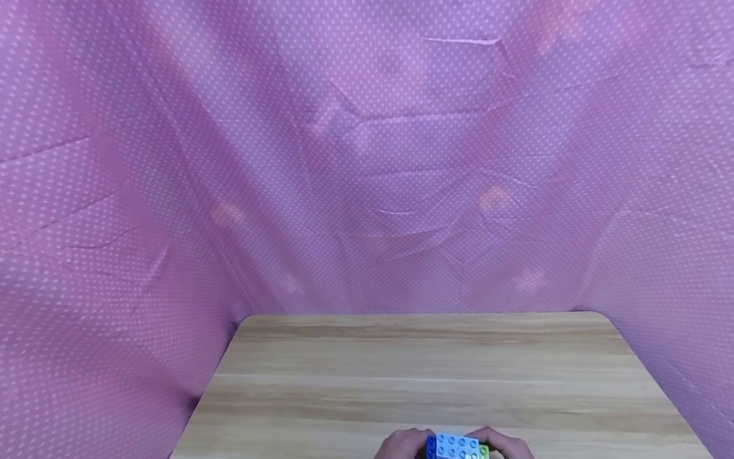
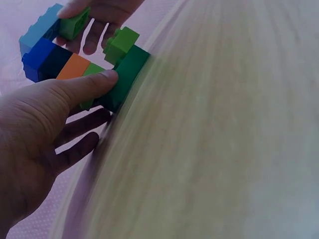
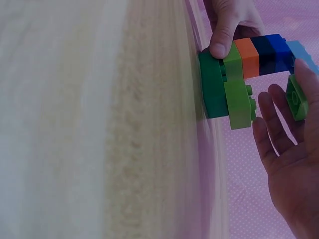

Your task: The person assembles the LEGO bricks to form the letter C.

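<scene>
Both hands hold one assembly of toy building bricks near the table edge. My left hand [image 2: 47, 124] grips its lower part, thumb on the light green brick [image 3: 233, 60] beside the long dark green brick [image 3: 213, 89]. From there an orange brick [image 3: 247, 57], a black brick [image 3: 263, 54] and a dark blue brick [image 3: 280, 52] lead to a light blue brick [image 1: 457, 446]. A second light green brick [image 3: 238, 105] sits on the dark green one. My right hand [image 3: 299, 164] pinches a small green brick [image 3: 297, 99] at the light blue brick's far end; the exact joint is partly hidden.
A wooden table [image 1: 430, 363] with rounded far corners lies ahead of the hands. Pink-purple dotted cloth [image 1: 367, 159] hangs behind it and along both sides. In the wrist views the bricks are beside the table's edge, with more dotted cloth [image 3: 244, 199] beyond.
</scene>
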`<action>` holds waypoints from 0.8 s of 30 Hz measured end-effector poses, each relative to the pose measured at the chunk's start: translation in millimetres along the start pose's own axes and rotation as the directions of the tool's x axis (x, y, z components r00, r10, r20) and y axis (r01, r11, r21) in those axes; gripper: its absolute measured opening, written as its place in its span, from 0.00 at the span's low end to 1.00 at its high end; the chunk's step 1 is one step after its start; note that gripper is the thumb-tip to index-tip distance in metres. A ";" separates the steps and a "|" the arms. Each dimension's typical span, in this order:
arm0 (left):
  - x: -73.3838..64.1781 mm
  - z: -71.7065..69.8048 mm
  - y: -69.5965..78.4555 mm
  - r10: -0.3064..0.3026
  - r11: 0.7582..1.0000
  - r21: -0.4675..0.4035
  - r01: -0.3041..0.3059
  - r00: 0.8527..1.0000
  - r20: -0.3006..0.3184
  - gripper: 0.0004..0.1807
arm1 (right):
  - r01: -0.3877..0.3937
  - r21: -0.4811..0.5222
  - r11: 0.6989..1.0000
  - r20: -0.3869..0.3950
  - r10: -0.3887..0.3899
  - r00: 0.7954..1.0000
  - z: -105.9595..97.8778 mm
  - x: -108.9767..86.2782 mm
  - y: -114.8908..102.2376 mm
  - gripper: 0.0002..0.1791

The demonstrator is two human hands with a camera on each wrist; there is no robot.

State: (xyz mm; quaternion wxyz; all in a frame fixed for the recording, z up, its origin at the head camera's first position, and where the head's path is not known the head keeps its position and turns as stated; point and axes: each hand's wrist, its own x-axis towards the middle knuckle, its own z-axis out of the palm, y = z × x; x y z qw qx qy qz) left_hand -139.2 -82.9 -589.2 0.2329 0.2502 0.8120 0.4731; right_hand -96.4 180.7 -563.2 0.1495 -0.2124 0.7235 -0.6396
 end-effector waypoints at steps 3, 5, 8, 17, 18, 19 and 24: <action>0.0 0.3 -6.7 0.048 0.999 -0.005 -0.048 0.999 0.004 0.14 | -0.028 0.004 1.000 -0.010 0.028 1.000 2.4 -1.5 -0.4 0.13; -0.5 0.4 -9.0 0.074 0.997 0.007 -0.074 0.997 0.003 0.15 | -0.038 0.015 0.999 -0.019 0.039 0.999 3.6 -2.6 0.0 0.12; 0.1 0.2 -9.6 0.098 0.990 0.104 -0.095 0.995 -0.022 0.16 | -0.018 0.013 1.000 -0.022 0.019 1.000 2.8 -4.3 1.8 0.12; 5.5 1.6 -10.6 0.150 0.946 0.302 -0.116 0.984 -0.094 0.13 | 0.092 -0.089 0.992 -0.036 -0.095 0.995 -2.2 -2.9 10.1 0.13; 5.3 1.1 -10.5 0.141 0.951 0.287 -0.110 0.986 -0.088 0.13 | 0.092 -0.096 0.991 -0.036 -0.096 0.995 -2.3 -2.8 9.7 0.13; 5.4 0.7 -10.5 0.133 0.957 0.271 -0.106 0.988 -0.083 0.14 | 0.091 -0.102 0.991 -0.035 -0.095 0.995 -2.4 -2.7 8.9 0.14; 6.6 -0.8 -12.6 0.126 0.971 0.214 -0.101 0.987 -0.103 0.19 | 0.078 -0.205 0.976 -0.055 -0.091 0.994 -4.5 0.2 3.2 0.17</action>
